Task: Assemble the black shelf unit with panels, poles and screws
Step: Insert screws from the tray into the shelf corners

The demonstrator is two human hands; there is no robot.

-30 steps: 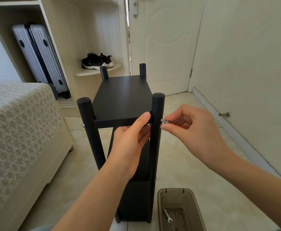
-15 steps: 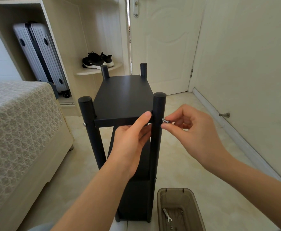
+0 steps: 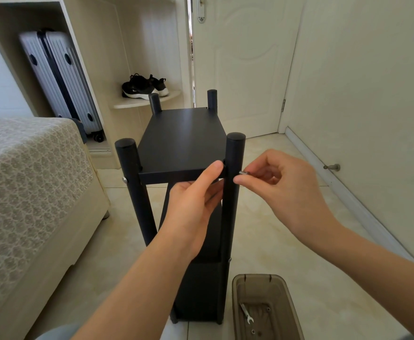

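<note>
Pale tiled floor (image 3: 286, 229) of a bedroom, bed (image 3: 29, 180) at left, closed door (image 3: 245, 69) beyond. Fingers (image 3: 240, 179) of the right hand (image 3: 282, 187) clamped together on a small silver screw (image 3: 244, 172). Lies horizontal, long axis pointing left at the outer face of the near right pole (image 3: 234, 153), tip just beside it or touching; cannot tell which. Sits level with the front edge of the top panel (image 3: 183, 141). Left hand (image 3: 191, 212) on the pole's other side, thumb on the panel's edge, fingers curled beneath, pinching the panel against the pole. Likely next: a straight push leftward along the screw's own axis; the hole itself hidden. Matching screw head (image 3: 125, 179) already seated in the near left pole (image 3: 129, 163). Brown tray (image 3: 260, 282) with a small wrench (image 3: 247, 315) on the floor by the unit's foot, on the right hand's side.
</note>
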